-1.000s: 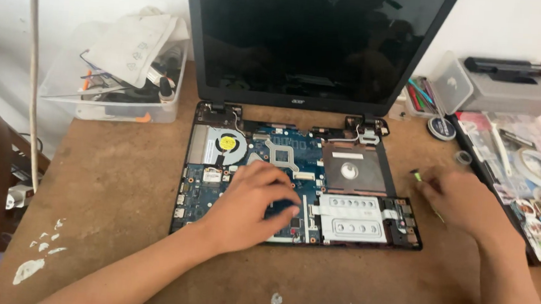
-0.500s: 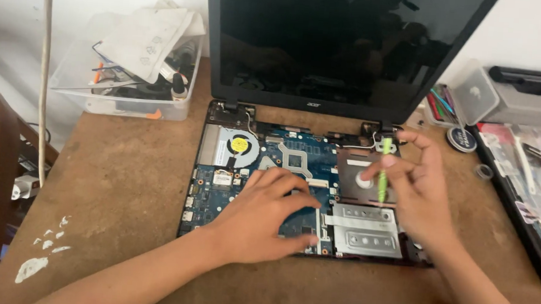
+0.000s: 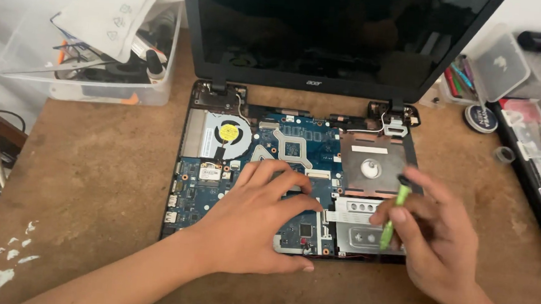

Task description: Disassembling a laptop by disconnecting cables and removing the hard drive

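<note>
On blue motherboard [image 3: 269, 171]: left hand [image 3: 260, 223] flat, open; right hand [image 3: 437, 243] pinching green plastic screwdriver [image 3: 395, 210].

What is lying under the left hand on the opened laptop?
The left hand rests flat on the blue circuit board of the laptop base. Blue board with small chips shows around the fingers; the parts directly beneath the palm are covered and cannot be seen.
</note>
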